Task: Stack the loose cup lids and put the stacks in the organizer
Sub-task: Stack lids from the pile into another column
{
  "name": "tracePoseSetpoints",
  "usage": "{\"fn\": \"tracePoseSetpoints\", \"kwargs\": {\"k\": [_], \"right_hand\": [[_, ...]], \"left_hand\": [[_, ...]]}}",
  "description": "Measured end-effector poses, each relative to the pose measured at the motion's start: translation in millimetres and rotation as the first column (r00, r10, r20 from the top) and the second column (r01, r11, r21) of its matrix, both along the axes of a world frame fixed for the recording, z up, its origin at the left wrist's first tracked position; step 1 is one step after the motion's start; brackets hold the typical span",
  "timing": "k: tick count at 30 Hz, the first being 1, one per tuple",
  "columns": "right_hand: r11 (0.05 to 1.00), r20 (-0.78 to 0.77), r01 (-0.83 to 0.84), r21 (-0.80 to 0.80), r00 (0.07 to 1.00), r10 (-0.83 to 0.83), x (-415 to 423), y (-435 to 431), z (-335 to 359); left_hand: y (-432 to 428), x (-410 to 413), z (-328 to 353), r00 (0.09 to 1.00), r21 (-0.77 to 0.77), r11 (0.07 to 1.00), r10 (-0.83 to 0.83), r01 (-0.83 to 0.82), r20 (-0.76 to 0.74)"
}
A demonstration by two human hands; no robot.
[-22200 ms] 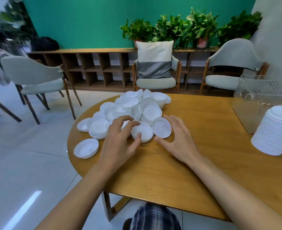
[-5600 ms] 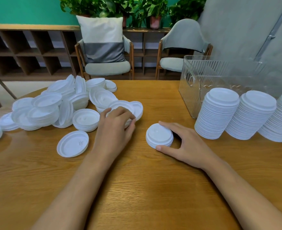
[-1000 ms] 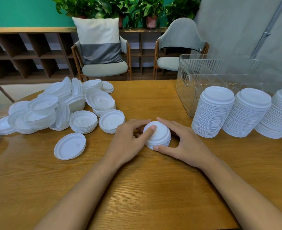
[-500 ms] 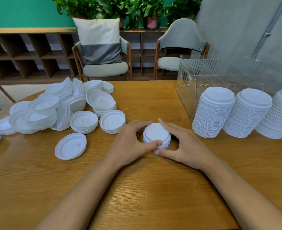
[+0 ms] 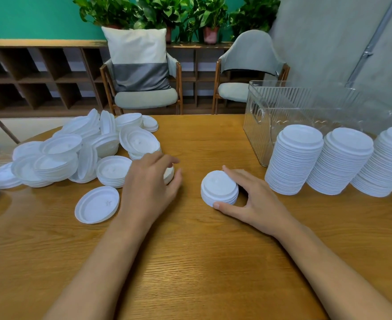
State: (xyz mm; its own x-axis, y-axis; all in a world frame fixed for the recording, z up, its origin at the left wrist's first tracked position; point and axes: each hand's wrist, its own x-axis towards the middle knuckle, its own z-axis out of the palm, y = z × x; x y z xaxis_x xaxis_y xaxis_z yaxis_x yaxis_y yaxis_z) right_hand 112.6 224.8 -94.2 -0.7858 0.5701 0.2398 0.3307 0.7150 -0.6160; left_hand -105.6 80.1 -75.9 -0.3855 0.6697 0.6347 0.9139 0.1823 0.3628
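Across the tabletop [image 5: 190, 262], going by the sitter's clock: the clear ribbed organizer [image 5: 259, 125] sits out at 2 o'clock, with three tall stacks [image 5: 294, 162] leaning just in front of it toward 3. The loose pile [image 5: 75, 153] sprawls from 9 round to 11, lids facing every which way.

Both hands are busy. The right hand [image 5: 255, 199] has thumb and fingers wrapped round a small stack [image 5: 219, 188] at about 1 o'clock, dome side up, standing on the wood. The left hand [image 5: 149, 183] is cupped over the nearest lids [image 5: 169, 174] at the pile's edge, around 11, fingers curled onto them. It's blurry, so I can't say how many it has. One single lid [image 5: 97, 204] lies rim-up just to the 9 side of that wrist.

My two cents: plenty of the pile lies rim-up while the stack is dome-up, so flip first, drop them on square, and let the right hand steady the column. Press till they nest, or it'll lean like the tall ones.
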Motion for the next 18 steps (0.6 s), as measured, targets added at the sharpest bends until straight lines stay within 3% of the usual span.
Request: {"fn": "tracePoseSetpoints", "kwargs": {"k": [3, 8, 15, 18], "right_hand": [[1.0, 0.002, 0.007, 0.004, 1.0, -0.007, 0, 2, 0], [1.0, 0.005, 0.014, 0.004, 1.0, -0.014, -1, 2, 0], [1.0, 0.009, 0.013, -0.003, 1.0, -0.013, -1, 1, 3], [1.0, 0.013, 0.016, 0.0, 1.0, -0.016, -1, 2, 2]], "left_hand": [[-4, -11, 2, 0.992, -0.089, 0.989, 0.123, -0.121, 0.021], [-3, -8, 5, 0.984, -0.211, 0.968, 0.159, -0.138, 0.085], [3, 1, 2, 0.976, -0.13, 0.987, -0.069, 0.097, 0.207], [6, 4, -3, 0.973, -0.141, 0.976, -0.14, 0.167, 0.182]]}}
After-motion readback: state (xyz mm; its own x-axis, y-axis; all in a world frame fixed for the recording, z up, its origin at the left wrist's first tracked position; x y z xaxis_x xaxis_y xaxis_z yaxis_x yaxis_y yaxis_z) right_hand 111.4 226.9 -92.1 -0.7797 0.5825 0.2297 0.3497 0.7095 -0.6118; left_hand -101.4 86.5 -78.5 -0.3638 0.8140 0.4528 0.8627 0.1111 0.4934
